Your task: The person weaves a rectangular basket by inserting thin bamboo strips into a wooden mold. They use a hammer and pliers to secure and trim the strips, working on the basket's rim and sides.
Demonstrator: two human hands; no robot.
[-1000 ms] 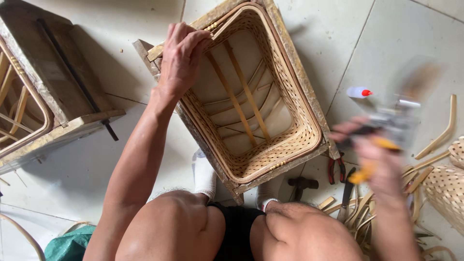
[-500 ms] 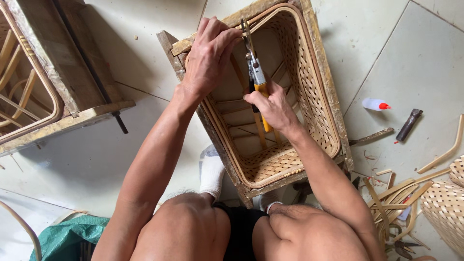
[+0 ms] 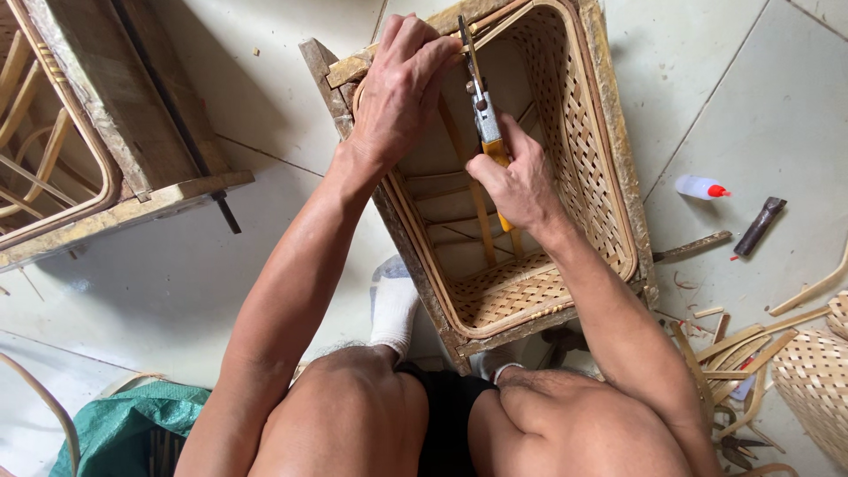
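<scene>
A rectangular woven rattan basket (image 3: 590,150) in a wooden frame lies on its side on the tiled floor, its open mouth facing me. My left hand (image 3: 402,84) grips the frame's upper left corner. My right hand (image 3: 521,181) holds pliers (image 3: 481,106) with yellow handles, their metal jaws pointing up at the rim beside my left fingers. My knees and a white-socked foot (image 3: 393,300) sit just below the basket.
A second wooden frame with rattan (image 3: 97,132) lies at the left. A small white glue bottle with a red cap (image 3: 702,187), a dark tool (image 3: 760,225), loose rattan strips (image 3: 733,344) and another woven piece (image 3: 817,375) lie at the right. A green bag (image 3: 124,428) sits bottom left.
My right hand came in from the right with the pliers and now holds them inside the basket mouth, jaws raised to the rim. The left hand stays on the corner.
</scene>
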